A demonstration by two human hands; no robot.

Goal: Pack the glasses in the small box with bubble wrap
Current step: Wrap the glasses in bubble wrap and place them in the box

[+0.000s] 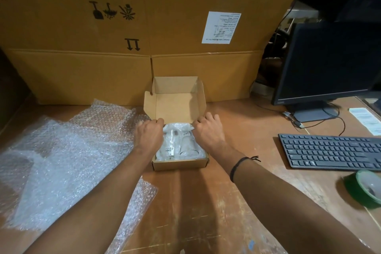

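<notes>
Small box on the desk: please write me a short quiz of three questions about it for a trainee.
1. True or false: the small box is shut and empty.
2. Where does the loose bubble wrap lie? A) left of the box B) right of the box C) on its lid
3. Fill in: the left hand and the right hand grip the box at its ___ corners.
Key: 1 false: the lid stands open and the glasses lie inside. 2 A. 3 far.

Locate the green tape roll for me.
In the head view, the green roll of tape lies at the right edge of the brown table, just nearer the person than the black keyboard.
</notes>
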